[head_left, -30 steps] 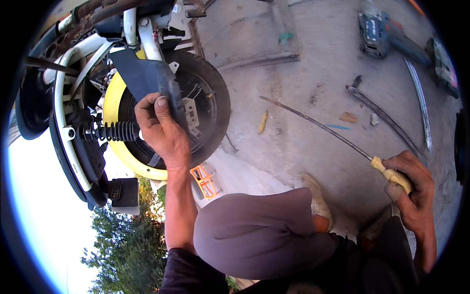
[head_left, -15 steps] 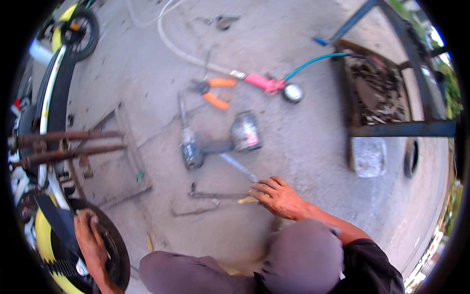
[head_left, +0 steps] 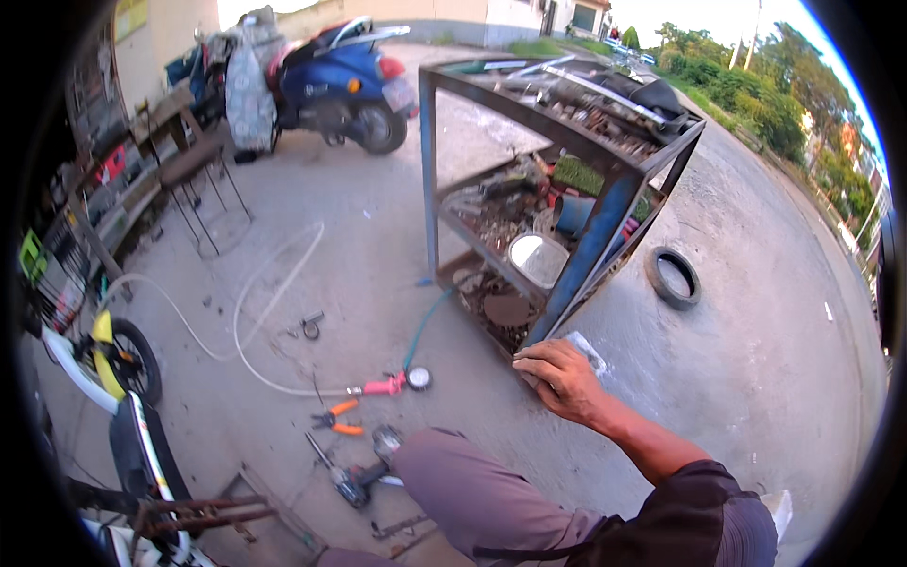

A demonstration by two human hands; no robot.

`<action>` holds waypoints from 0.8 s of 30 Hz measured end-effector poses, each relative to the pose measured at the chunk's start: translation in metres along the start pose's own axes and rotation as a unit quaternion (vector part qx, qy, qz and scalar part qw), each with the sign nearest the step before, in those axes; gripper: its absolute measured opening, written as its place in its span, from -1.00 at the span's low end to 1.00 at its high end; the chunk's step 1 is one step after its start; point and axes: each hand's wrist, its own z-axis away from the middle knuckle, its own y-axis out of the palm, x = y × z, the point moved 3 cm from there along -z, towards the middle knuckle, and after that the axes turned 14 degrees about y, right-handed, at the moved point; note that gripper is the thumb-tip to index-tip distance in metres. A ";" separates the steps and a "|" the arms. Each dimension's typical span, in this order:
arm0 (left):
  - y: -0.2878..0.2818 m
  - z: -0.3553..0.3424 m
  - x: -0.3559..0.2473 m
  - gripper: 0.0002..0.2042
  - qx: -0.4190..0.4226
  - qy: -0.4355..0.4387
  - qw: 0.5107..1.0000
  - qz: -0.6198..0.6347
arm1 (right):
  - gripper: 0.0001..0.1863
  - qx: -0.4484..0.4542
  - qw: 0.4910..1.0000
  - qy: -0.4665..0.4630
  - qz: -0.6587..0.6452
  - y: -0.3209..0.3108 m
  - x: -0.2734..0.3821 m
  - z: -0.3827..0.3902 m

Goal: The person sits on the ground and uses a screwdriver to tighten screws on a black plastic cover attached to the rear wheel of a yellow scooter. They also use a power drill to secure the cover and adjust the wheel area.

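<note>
My right hand (head_left: 564,383) reaches out in front of me, beside the lower front corner of a blue metal tool cart (head_left: 559,274). Its fingers are curled and pressed together. Whatever they may hold is hidden, and I cannot tell if they touch the cart. On the ground to the left lie a cordless impact wrench (head_left: 355,484) with a long socket, orange-handled pliers (head_left: 336,416) and a pink tire inflator (head_left: 385,385) with a round gauge. My left hand is out of the picture.
The cart's shelves carry loose parts, a white bowl (head_left: 539,259) and tools. A small tire (head_left: 674,278) lies to its right. A pale air hose (head_left: 248,354) loops across the concrete. Farther back stand a blue scooter (head_left: 345,85) and a stool (head_left: 194,170); a yellow-and-white motorbike (head_left: 142,454) is at left.
My view has swung up and to the right, bringing in the whole cart and the scooter. The right hand has gone from beside the ground tools to the cart corner; the left hand has left view.
</note>
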 end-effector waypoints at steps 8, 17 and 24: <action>-0.028 -0.032 -0.018 -0.67 -0.037 -0.028 0.999 -0.010 | -0.65 0.062 0.982 0.118 -0.132 0.112 -0.044 -0.046; 0.027 -0.040 0.004 -0.90 -0.011 -0.072 0.995 0.072 | -0.60 0.072 0.995 0.072 -0.022 0.416 -0.171 -0.150; -0.008 -0.025 0.008 -0.93 0.019 -0.106 0.994 -0.005 | -0.43 0.295 0.874 -0.024 0.386 0.615 -0.265 -0.240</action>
